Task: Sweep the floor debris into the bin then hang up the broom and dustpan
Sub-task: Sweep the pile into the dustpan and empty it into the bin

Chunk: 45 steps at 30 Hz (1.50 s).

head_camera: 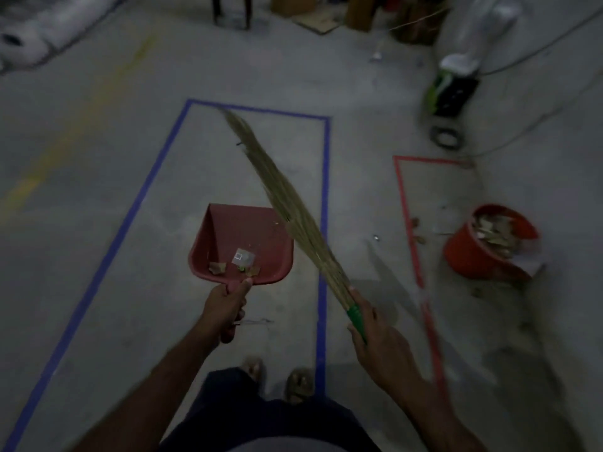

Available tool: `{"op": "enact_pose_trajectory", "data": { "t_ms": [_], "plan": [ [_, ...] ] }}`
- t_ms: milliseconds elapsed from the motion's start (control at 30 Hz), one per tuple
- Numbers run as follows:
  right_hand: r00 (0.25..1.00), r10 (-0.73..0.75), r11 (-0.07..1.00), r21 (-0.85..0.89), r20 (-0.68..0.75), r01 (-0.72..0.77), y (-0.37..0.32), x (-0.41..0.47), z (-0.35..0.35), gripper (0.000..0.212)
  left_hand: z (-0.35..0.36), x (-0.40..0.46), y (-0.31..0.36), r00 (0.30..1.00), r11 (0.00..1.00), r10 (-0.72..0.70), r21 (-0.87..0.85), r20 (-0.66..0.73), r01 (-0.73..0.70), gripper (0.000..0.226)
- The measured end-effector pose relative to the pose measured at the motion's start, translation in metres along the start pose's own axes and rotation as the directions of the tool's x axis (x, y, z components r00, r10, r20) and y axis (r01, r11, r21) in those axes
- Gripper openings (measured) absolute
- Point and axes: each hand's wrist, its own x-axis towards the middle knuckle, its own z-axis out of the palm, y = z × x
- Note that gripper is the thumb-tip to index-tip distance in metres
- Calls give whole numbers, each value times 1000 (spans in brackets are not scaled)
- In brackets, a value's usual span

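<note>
Two sandalled feet stand on grey concrete floor. The left hand grips the red plastic dustpan, holding a few scraps; the right hand clasps the straw broom by its green handle. Right, one orange bucket brims with debris, beside red tape; blue tape frames the dustpan.

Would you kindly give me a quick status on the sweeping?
Left hand grips dustpan, scraps inside. Right hand holds broom, raised. Bin ahead right, path open.
</note>
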Motion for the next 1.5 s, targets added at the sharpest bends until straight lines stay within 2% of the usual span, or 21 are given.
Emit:
{"op": "enact_pose_trajectory", "data": {
  "t_ms": [200, 367, 433, 533, 633, 733, 767, 900, 1067, 1200, 1333, 1500],
  "plan": [
    [962, 202, 979, 38, -185, -199, 0, -23, -26, 84, 49, 13, 48, 987, 987, 88, 123, 133, -105, 31],
    [887, 331, 934, -23, -321, -357, -8, -48, -54, 71, 89, 13, 67, 963, 981, 76, 152, 258, -118, 31],
    [863, 332, 915, -92, -382, -393, -6, -57, -62, 66, 104, 12, 74, 944, 981, 70, 152, 323, -124, 32],
    [826, 452, 886, 66, -336, -458, 6, -71, -62, 63, 125, 16, 86, 905, 968, 74, 187, 419, -166, 33],
    [818, 426, 883, -20, -385, -470, 15, -84, -53, 60, 150, 22, 97, 873, 954, 70, 222, 484, -199, 34],
    [739, 543, 826, 98, -399, -555, 24, -85, -59, 79, 187, 20, 106, 844, 943, 60, 248, 532, -223, 32],
    [726, 566, 812, 115, -391, -572, 32, -85, -62, 82, 201, 19, 108, 834, 943, 53, 248, 549, -223, 29],
    [685, 598, 767, 49, -417, -640, 83, -83, -71, 70, 266, 16, 120, 788, 943, 22, 249, 615, -221, 21],
    [644, 673, 732, 203, -364, -650, 157, -61, -104, 86, 360, 32, 138, 773, 927, 3, 289, 634, -241, 23],
    [610, 712, 698, 253, -349, -670, 215, -50, -130, 84, 440, 39, 155, 785, 916, -5, 318, 620, -245, 24],
    [590, 723, 686, 267, -359, -677, 271, -47, -162, 83, 516, 36, 180, 758, 899, -16, 341, 652, -275, 26],
    [516, 785, 615, 323, -343, -720, 336, -15, -188, 83, 598, 66, 211, 743, 853, -68, 426, 665, -303, 17]
  ]
}}
